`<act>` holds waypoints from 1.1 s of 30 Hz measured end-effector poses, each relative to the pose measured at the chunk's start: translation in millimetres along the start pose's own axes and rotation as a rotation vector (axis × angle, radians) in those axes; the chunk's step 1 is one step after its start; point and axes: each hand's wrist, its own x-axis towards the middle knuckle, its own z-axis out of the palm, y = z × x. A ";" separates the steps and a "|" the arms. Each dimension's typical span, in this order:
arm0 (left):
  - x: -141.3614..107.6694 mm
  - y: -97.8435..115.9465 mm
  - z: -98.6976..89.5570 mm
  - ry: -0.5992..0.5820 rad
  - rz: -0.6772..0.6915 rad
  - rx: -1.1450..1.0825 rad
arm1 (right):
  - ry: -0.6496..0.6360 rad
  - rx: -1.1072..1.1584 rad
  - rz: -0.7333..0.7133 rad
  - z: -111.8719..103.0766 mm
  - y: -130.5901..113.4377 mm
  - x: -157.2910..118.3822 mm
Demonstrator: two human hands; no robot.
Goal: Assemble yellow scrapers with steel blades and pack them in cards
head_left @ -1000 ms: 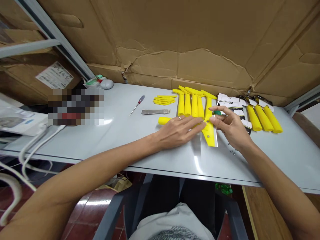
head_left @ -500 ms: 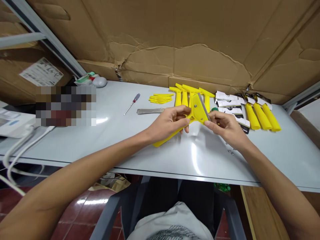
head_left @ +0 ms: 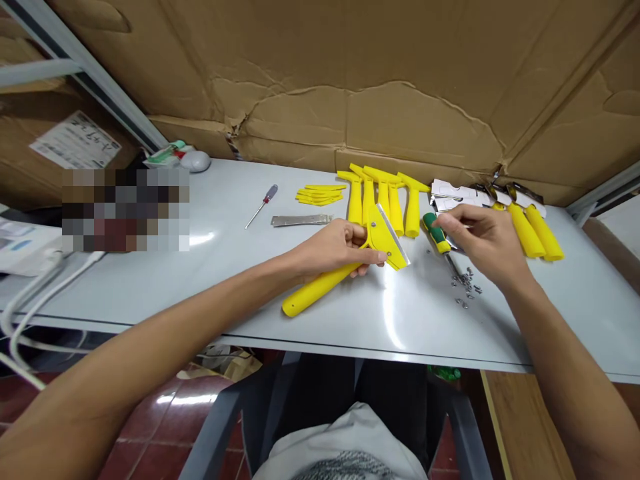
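"What's in our left hand [head_left: 345, 248]?"
"We grip the yellow scraper [head_left: 320, 288] over the table [head_left: 330, 327], blade [head_left: 394, 235] facing right."
"And our right hand [head_left: 485, 243]?"
"At the green-handled screwdriver [head_left: 434, 229] (we can't tell whether it's gripped), near loose metal fasteners [head_left: 467, 285]."

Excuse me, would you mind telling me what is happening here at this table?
A person's left hand holds a yellow scraper, its metal blade in place and two screw heads showing. The right hand is at a green-handled screwdriver, though whether it grips it is unclear. Small metal parts lie by its shaft, more yellow handles farther back.
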 end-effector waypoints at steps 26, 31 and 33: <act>-1.0 1.6 3.4 0.092 0.088 0.012 | -0.063 -0.237 -0.236 14.8 1.1 -7.9; -1.9 4.4 8.3 0.100 0.091 0.063 | -0.032 -0.026 -0.340 27.6 -15.5 -23.1; -1.7 3.9 9.6 0.086 0.083 0.053 | -0.033 -0.039 -0.404 32.6 -15.9 -24.7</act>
